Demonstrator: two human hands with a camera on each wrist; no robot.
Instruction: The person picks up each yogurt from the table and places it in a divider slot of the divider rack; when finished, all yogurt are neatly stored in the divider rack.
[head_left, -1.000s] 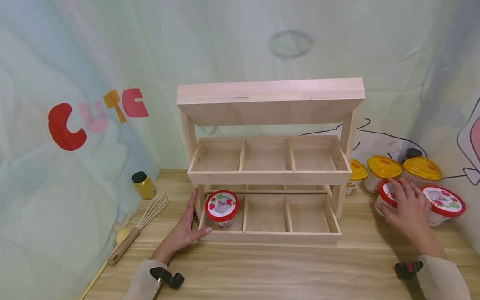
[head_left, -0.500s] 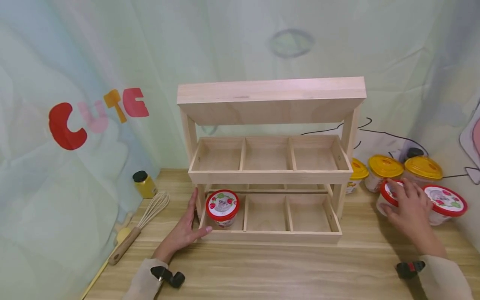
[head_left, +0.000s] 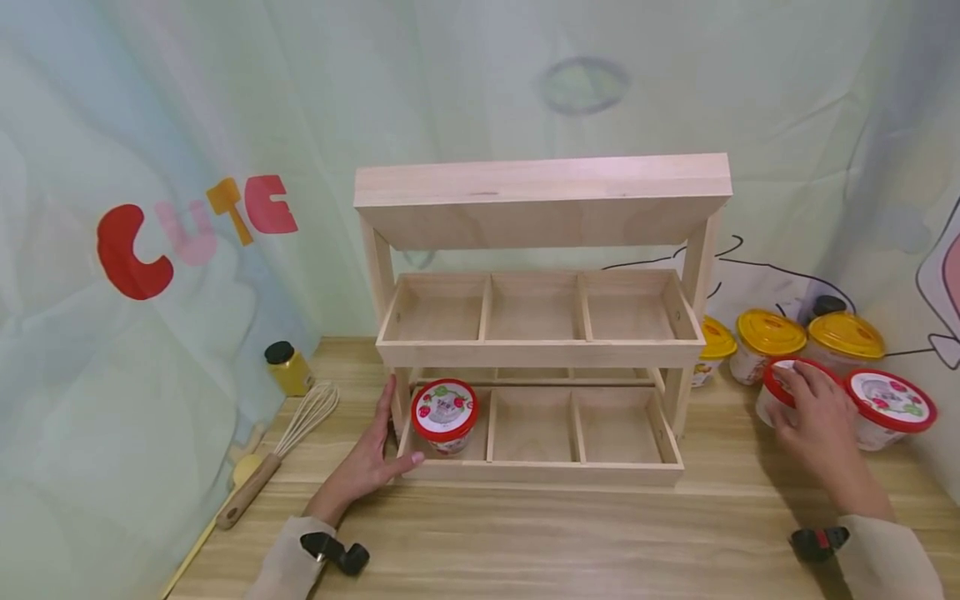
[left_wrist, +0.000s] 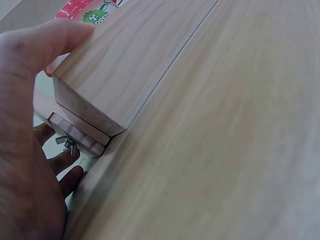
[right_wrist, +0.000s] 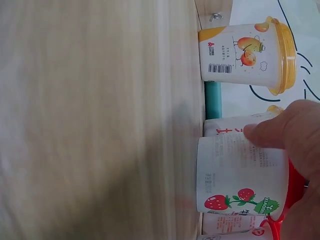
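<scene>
My left hand (head_left: 362, 465) holds the left end of the wooden two-tier rack (head_left: 540, 357). Its thumb lies over the lower tray's front corner; its fingers reach around the side, where a wing nut (left_wrist: 68, 142) shows. In that tray's left compartment stands a strawberry-print tub (head_left: 444, 410) with a red lid. At the right, my right hand (head_left: 821, 433) grips a second red-lidded strawberry tub (right_wrist: 240, 175), thumb against its side wall and fingers over the lid. The right wrist view shows this tub's base at the table; the hand covers much of its lid.
Another red-lidded tub (head_left: 891, 400) stands right beside the gripped one. Behind are yellow-lidded tubs (head_left: 769, 333) and a black-capped container (head_left: 828, 305). At the left lie a whisk (head_left: 255, 492) and a yellow jar (head_left: 288, 371) with a black lid. A printed curtain (head_left: 480, 100) hangs behind.
My right hand's fingers have drawn closer together over the tub's lid, and more of the lid's far rim shows. The left hand and the rack have stayed in place.
</scene>
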